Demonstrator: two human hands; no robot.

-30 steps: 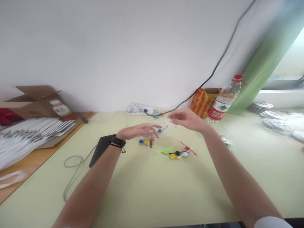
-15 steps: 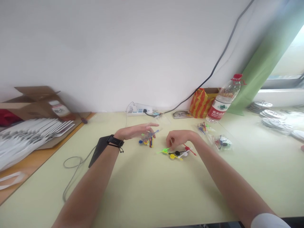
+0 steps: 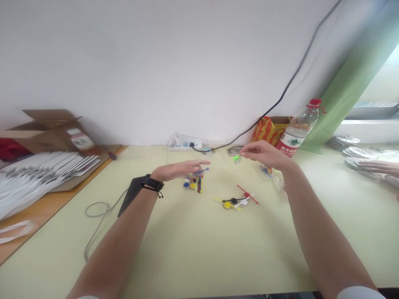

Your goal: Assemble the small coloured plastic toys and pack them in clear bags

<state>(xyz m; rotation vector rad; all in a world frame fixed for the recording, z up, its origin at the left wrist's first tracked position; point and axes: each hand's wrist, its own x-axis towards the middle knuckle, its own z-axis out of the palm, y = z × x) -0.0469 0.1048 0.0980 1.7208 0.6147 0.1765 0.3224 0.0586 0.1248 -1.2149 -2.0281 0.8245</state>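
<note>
My right hand (image 3: 262, 151) is raised over the far part of the table, pinching a small bright green arrow spinner (image 3: 237, 158). My left hand (image 3: 183, 168), with a dark watch at the wrist, hovers palm down, index finger stretched out. Its lower fingers close on a blue arrow spinner (image 3: 204, 170). Just below it lie small round pieces (image 3: 189, 186), blue and yellow, beside a bundle of coloured sticks (image 3: 199, 185). On the table nearer to me lie a red spinner (image 3: 247, 194), a black spinner (image 3: 233, 201), a white spinner (image 3: 244, 202) and a yellow spinner (image 3: 227, 204).
Behind my right hand stand a large water bottle (image 3: 291, 139) and a striped bag (image 3: 264, 131). A power strip (image 3: 183, 143) lies by the wall. White packets (image 3: 52, 168) fill the left side. Another person's hand (image 3: 380, 167) rests near stacked discs (image 3: 355, 153) at right.
My right hand has lifted the green spinner from the group on the table and moved up and to the right with it. My left hand stays nearly in place. Another person's hand has come in at right.
</note>
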